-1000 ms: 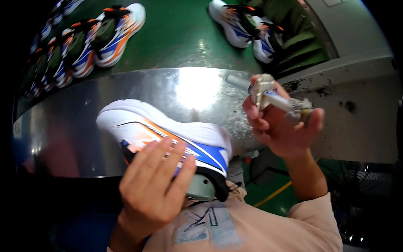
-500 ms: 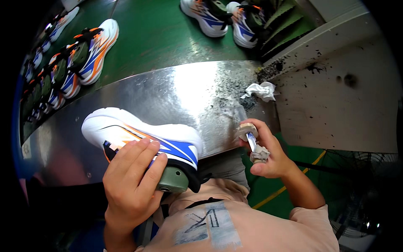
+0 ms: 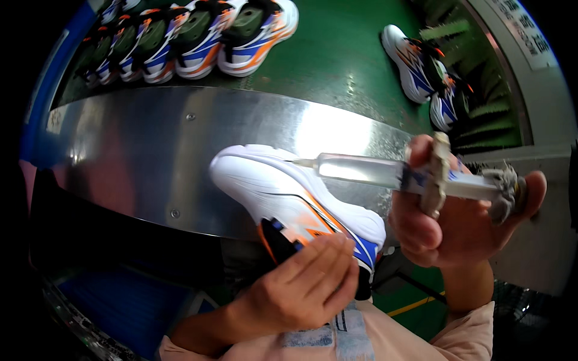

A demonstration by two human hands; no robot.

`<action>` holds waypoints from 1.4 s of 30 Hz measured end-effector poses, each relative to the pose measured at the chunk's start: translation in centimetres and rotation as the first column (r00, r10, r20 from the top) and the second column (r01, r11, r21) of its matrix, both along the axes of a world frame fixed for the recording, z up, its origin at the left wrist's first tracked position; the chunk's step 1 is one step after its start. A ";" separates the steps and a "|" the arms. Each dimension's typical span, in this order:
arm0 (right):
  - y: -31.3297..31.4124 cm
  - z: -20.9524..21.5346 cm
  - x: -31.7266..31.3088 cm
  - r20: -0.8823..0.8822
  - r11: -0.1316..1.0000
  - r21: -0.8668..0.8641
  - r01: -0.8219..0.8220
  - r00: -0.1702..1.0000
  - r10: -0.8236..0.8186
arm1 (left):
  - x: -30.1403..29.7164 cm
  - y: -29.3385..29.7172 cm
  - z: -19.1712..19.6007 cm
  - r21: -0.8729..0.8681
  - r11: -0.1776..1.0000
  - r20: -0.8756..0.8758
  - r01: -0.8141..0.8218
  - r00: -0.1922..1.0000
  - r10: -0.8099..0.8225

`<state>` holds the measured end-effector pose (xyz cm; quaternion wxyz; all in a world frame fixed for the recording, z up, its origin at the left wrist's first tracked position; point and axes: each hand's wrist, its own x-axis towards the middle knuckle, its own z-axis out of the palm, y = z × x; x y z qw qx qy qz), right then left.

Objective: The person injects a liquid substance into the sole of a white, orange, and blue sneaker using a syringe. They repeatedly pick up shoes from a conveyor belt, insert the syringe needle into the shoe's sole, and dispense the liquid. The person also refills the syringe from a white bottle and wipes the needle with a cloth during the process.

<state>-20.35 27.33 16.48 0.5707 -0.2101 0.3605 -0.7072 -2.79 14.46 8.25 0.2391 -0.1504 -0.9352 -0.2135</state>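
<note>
A white sneaker (image 3: 265, 186) with orange and blue trim lies tilted on its side, its sole edge turned up and its toe to the left. My left hand (image 3: 304, 283) grips it by the upper near the heel, fingers pressed together along the side. In my right hand (image 3: 463, 234) is a syringe (image 3: 361, 171) with a clear barrel, its finger flange and plunger end wrapped in pale, dirty material. The thumb rests on the plunger end. The syringe's thin needle points left, at the seam between sole and upper near the toe; whether it touches cannot be made out.
A metal ledge (image 3: 138, 150) with screws runs under the sneaker. Beyond it, on a green surface (image 3: 337, 66), stands a row of similar sneakers (image 3: 198, 39) at the far left. Another pair (image 3: 415, 69) sits far right beside green bristly strips (image 3: 481, 108) and a pale panel.
My right hand has raised the syringe and brought its needle left over the sneaker's sole edge. In the picture, the sneaker and left hand sit farther right, as the view has shifted left.
</note>
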 end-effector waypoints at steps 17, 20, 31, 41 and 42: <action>-9.2 -1.4 0.5 -0.035 0.951 0.273 -0.148 0.986 0.163 | -0.3 -2.5 -0.6 -0.215 0.976 -0.141 0.025 0.988 -0.057; -11.0 2.2 1.9 -0.257 0.754 0.656 -0.023 0.933 0.252 | 0.0 -2.1 -0.7 -0.207 0.978 -0.140 0.015 0.989 -0.045; -0.5 -3.0 2.4 -0.068 0.976 0.215 0.030 0.998 -0.016 | 0.6 -1.7 -0.5 -0.071 0.994 -0.011 0.078 0.997 -0.079; 5.3 -3.0 6.0 -0.044 0.887 0.442 0.134 0.991 -0.128 | 1.9 -0.6 -1.9 -0.087 0.996 0.001 0.011 1.000 -0.011; 6.2 -3.2 6.2 -0.028 0.902 0.410 0.134 0.991 -0.134 | 1.8 -0.7 -2.1 -0.106 0.994 -0.003 0.017 1.000 -0.018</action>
